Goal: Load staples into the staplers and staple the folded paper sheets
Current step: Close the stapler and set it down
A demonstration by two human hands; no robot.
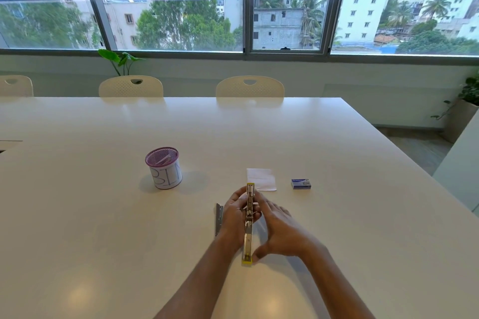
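Note:
A yellow stapler point(248, 230) lies swung fully open in a long line on the white table point(103, 215), its metal channel facing up. My left hand point(234, 217) grips its far half from the left. My right hand point(278, 232) rests against it from the right, fingers stretched toward the channel and thumb near the yellow near end. A folded white paper sheet point(261, 179) lies just beyond the stapler. To its right sits a small blue staple box point(300, 183). A second, grey stapler point(218, 219) lies left of my left hand, partly hidden.
A purple mesh cup point(163, 168) wrapped in paper marked "BIN" stands at the left, with something pale inside. Three white chairs point(249, 87) line the table's far side. The table's right edge runs diagonally, with a potted plant point(464, 111) beyond it.

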